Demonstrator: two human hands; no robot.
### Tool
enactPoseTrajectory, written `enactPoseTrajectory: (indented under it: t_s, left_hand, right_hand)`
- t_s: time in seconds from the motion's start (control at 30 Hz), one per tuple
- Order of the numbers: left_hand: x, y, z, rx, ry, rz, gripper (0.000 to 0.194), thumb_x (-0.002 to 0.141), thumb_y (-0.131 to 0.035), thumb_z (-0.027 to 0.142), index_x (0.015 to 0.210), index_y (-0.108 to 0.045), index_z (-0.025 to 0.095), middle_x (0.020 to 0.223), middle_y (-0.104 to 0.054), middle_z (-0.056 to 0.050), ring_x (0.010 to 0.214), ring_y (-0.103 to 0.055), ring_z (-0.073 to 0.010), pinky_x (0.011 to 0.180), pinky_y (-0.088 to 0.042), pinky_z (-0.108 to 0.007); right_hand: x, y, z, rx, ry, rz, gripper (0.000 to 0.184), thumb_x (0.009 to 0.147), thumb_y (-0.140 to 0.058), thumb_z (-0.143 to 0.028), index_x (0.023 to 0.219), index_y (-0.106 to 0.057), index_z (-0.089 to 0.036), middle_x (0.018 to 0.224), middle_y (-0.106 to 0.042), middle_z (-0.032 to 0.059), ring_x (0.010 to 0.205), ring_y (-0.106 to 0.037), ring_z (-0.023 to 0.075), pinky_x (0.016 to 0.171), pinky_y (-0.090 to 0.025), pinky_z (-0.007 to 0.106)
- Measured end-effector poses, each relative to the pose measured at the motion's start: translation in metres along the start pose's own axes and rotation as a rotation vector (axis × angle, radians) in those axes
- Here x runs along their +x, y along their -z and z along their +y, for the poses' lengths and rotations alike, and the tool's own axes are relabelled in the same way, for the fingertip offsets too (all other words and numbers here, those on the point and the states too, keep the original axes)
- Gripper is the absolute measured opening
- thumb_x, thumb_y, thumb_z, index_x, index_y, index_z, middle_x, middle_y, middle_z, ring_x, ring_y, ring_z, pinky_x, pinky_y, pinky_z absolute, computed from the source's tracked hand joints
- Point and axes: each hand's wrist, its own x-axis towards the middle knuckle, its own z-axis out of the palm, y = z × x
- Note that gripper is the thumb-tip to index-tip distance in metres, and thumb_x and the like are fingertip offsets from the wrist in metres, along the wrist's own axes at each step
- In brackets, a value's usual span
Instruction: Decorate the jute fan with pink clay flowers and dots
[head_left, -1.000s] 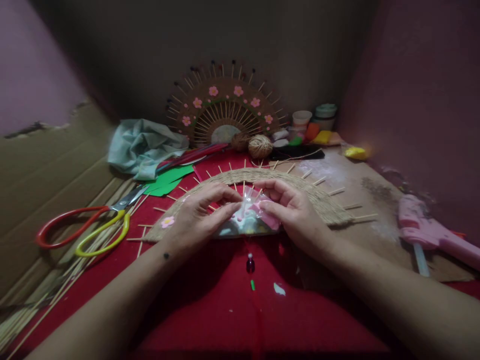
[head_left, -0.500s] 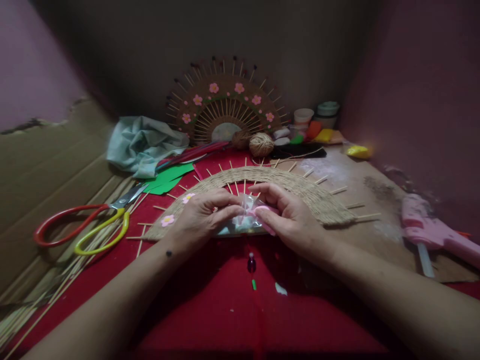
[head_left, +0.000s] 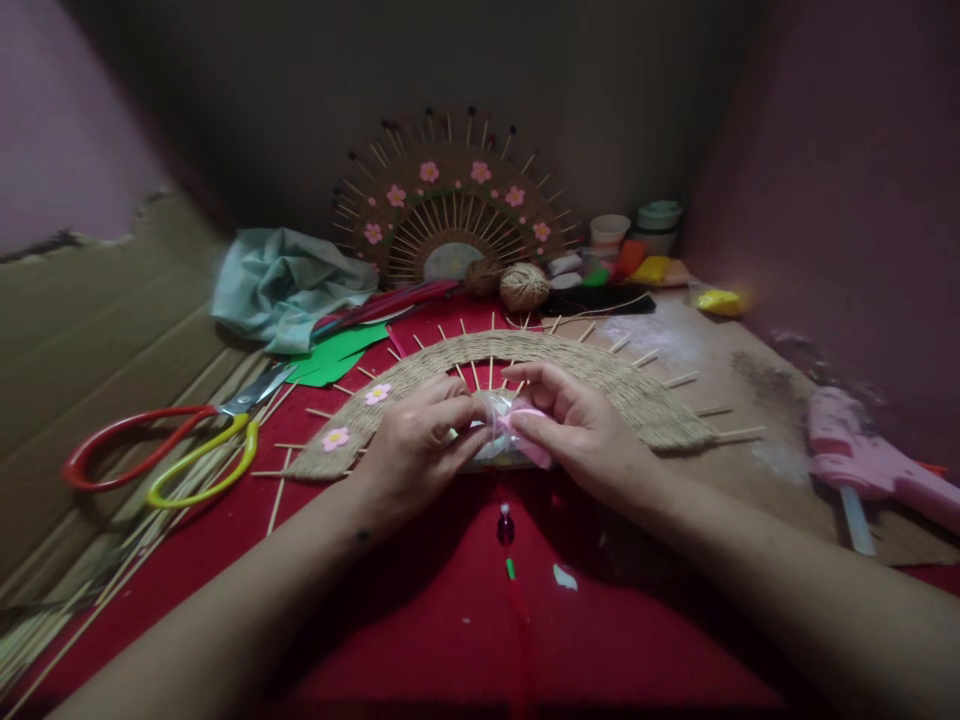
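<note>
My left hand is closed, thumb and fingers pinching one edge of a crinkled clear plastic packet. From the other side my right hand grips the same packet, its thumb lying over a soft pink lump that looks like modelling clay. Both hands are just above the lower middle of a half-round fan woven of twine on thin sticks. Two pink flowers, one of them a lower flower, sit on the fan's left side. Below hangs a red cord with a dark bead.
Scissors with red and yellow handles lie left on thin sticks, near green sheets and a pale cloth. A finished flowered fan stands behind a twine ball. A pink glue gun is at right on brown board.
My left hand has shifted slightly right and turned, its fingers curling closer on the packet, uncovering more of the upper flower. My right hand has hardly moved.
</note>
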Motion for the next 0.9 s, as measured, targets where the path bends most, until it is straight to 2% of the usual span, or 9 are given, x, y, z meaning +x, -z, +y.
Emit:
enactPoseTrajectory:
  t_s: [0.17, 0.43, 0.53, 0.57, 0.63, 0.7, 0.77, 0.83, 0.9]
  left_hand:
    - [-0.001, -0.002, 0.001, -0.018, -0.060, 0.090, 0.006, 0.084, -0.060, 0.017, 0.085, -0.066, 0.018, 0.072, -0.057, -0.001, 0.069, -0.052, -0.0115, 0.062, -0.042, -0.023]
    - [0.000, -0.005, 0.005, -0.050, -0.125, 0.080, 0.010, 0.085, -0.058, 0.015, 0.084, -0.067, 0.015, 0.072, -0.060, -0.002, 0.070, -0.054, -0.0116, 0.064, -0.044, -0.023]
    - [0.001, -0.006, 0.008, -0.060, -0.090, 0.102, 0.009, 0.082, -0.058, 0.013, 0.079, -0.067, 0.014, 0.068, -0.057, -0.002, 0.067, -0.051, -0.0119, 0.062, -0.041, -0.024]
    - [0.001, -0.005, 0.008, -0.099, -0.033, 0.094, 0.009, 0.081, -0.059, 0.014, 0.077, -0.066, 0.014, 0.067, -0.056, -0.002, 0.066, -0.050, -0.0119, 0.061, -0.040, -0.024]
    - [0.002, -0.001, 0.008, -0.308, 0.189, 0.023, 0.007, 0.079, -0.061, 0.016, 0.073, -0.065, 0.015, 0.065, -0.056, -0.001, 0.061, -0.049, -0.0106, 0.057, -0.038, -0.024]
    - [0.002, 0.005, 0.005, -0.671, 0.484, -0.073, 0.009, 0.079, -0.063, 0.021, 0.072, -0.064, 0.016, 0.062, -0.056, 0.001, 0.055, -0.048, -0.0087, 0.052, -0.037, -0.022]
    - [0.004, 0.012, 0.001, -1.046, 0.683, -0.105, 0.013, 0.077, -0.067, 0.025, 0.069, -0.062, 0.016, 0.057, -0.052, 0.003, 0.050, -0.046, -0.0074, 0.048, -0.036, -0.020]
    - [0.006, 0.018, -0.004, -1.273, 0.731, -0.070, 0.014, 0.072, -0.071, 0.024, 0.065, -0.062, 0.015, 0.054, -0.049, 0.003, 0.049, -0.046, -0.0069, 0.047, -0.037, -0.019]
    - [0.007, 0.020, -0.008, -1.353, 0.728, -0.026, 0.013, 0.069, -0.074, 0.022, 0.066, -0.065, 0.014, 0.057, -0.052, 0.002, 0.051, -0.048, -0.0071, 0.048, -0.040, -0.019]
  right_hand:
    - [0.000, -0.001, -0.001, 0.005, -0.014, -0.036, 0.031, 0.079, -0.054, -0.019, 0.110, -0.047, -0.018, 0.061, -0.045, -0.0080, 0.050, -0.040, 0.0084, 0.050, -0.030, 0.026]
    - [0.001, -0.001, -0.001, 0.141, -0.049, -0.074, 0.032, 0.076, -0.058, -0.020, 0.106, -0.047, -0.019, 0.063, -0.048, -0.0084, 0.046, -0.038, 0.0056, 0.047, -0.026, 0.024]
    - [0.001, -0.001, -0.001, 0.206, -0.068, -0.084, 0.034, 0.075, -0.060, -0.018, 0.106, -0.046, -0.019, 0.063, -0.049, -0.0087, 0.045, -0.037, 0.0048, 0.046, -0.026, 0.023]
    - [0.001, -0.001, -0.001, 0.211, -0.072, -0.080, 0.034, 0.075, -0.060, -0.016, 0.106, -0.046, -0.019, 0.063, -0.050, -0.0086, 0.045, -0.037, 0.0046, 0.046, -0.026, 0.023]
    - [0.001, -0.001, -0.001, 0.199, -0.073, -0.068, 0.034, 0.075, -0.058, -0.014, 0.107, -0.047, -0.018, 0.063, -0.050, -0.0080, 0.046, -0.037, 0.0046, 0.046, -0.026, 0.022]
    - [0.002, -0.001, -0.002, 0.172, -0.072, -0.041, 0.034, 0.074, -0.058, -0.013, 0.107, -0.048, -0.018, 0.065, -0.051, -0.0069, 0.048, -0.038, 0.0051, 0.045, -0.027, 0.022]
    - [0.002, 0.000, -0.002, 0.158, -0.083, 0.003, 0.035, 0.073, -0.058, -0.012, 0.106, -0.049, -0.018, 0.068, -0.053, -0.0052, 0.051, -0.041, 0.0061, 0.045, -0.028, 0.022]
    - [0.003, 0.001, -0.002, 0.171, -0.110, 0.046, 0.035, 0.073, -0.059, -0.013, 0.106, -0.050, -0.018, 0.069, -0.053, -0.0042, 0.053, -0.044, 0.0071, 0.046, -0.030, 0.022]
    - [0.004, 0.002, -0.002, 0.191, -0.132, 0.069, 0.034, 0.073, -0.059, -0.014, 0.106, -0.050, -0.019, 0.067, -0.051, -0.0049, 0.052, -0.044, 0.0072, 0.045, -0.029, 0.022]
